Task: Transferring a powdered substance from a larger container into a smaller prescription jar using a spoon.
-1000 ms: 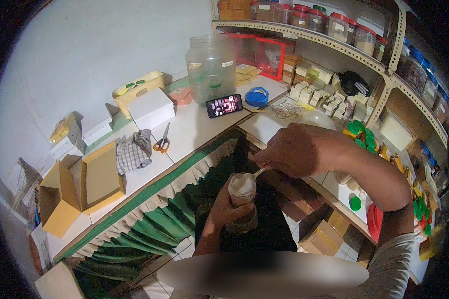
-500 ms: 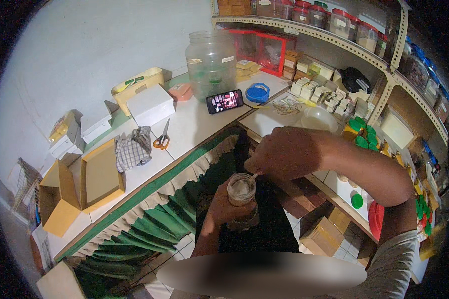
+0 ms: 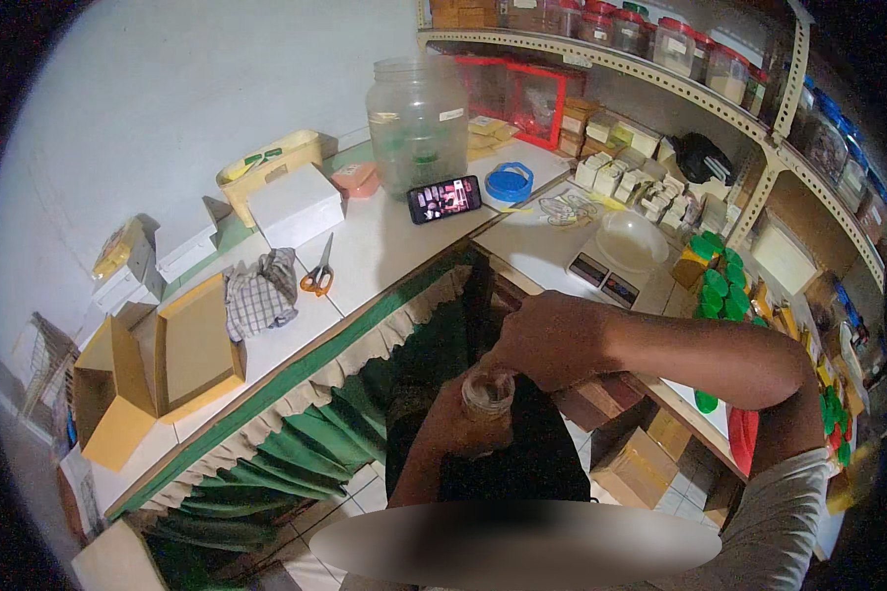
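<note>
beside a white desk (image 3: 375,254), left fingers (image 3: 495,433) clasp an open jar (image 3: 487,394) as right fingers (image 3: 511,357) curl near its rim, hold unclear; a bump could tip it.

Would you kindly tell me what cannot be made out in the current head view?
All in the head view:
Right hand: its fingertips and anything in them, hidden by the back of the hand.
Jar: its lower part, mostly covered by the left hand; its contents, too dim and blurred.
Phone: screen details, too small.
Brown boxes up high: their tops, cut off by the upper edge.
</note>
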`<state>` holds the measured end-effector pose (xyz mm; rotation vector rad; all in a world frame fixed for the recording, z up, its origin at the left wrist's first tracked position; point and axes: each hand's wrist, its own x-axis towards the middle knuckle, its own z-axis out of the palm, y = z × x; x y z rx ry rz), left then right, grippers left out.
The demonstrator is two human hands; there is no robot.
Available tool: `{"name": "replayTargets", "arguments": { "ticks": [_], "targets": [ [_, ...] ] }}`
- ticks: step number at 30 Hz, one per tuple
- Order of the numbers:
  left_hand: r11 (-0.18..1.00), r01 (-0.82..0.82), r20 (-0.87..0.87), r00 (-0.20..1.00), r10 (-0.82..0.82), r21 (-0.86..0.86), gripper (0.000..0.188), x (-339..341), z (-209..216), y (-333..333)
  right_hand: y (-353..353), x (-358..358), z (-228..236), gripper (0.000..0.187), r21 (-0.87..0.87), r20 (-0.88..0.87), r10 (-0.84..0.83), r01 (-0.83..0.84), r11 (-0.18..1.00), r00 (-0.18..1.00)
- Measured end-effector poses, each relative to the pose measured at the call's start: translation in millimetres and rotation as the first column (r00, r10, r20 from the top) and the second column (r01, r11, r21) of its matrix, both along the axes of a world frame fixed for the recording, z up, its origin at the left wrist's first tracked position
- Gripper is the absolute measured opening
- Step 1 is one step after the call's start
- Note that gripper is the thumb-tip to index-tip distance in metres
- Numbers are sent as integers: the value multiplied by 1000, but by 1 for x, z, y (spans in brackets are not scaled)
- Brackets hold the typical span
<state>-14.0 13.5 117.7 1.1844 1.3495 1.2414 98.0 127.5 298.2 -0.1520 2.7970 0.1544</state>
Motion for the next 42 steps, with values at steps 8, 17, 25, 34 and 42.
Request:
{"name": "replayTargets", "arguments": {
  "ticks": [8, 17, 25, 34, 42],
  "targets": [
    [905, -19, -37, 999, 39, 425, 64, -12, -1, 9, -17, 12, 26, 22, 109, -130, -13, 27, 994, 991],
    [927, -56, 219, 975, -29, 371, 73, -14, -3, 3, -19, 21, 42, 18, 150, -306, 83, -38, 988, 949],
    [890, -184, 269, 960, 73, 418, 66, -1, 2, 1, 2, 29, 54, 20, 164, -118, -100, 119, 979, 988],
    [914, -189, 90, 982, 167, 358, 63, -3, 10, -4, 12, 23, 45, 16, -77, -92, -110, 103, 992, 990],
    [906, -110, -115, 979, 170, 409, 61, -9, 14, -7, -4, 9, 39, 29, -31, -25, 14, -15, 999, 1000]
  ]
}}
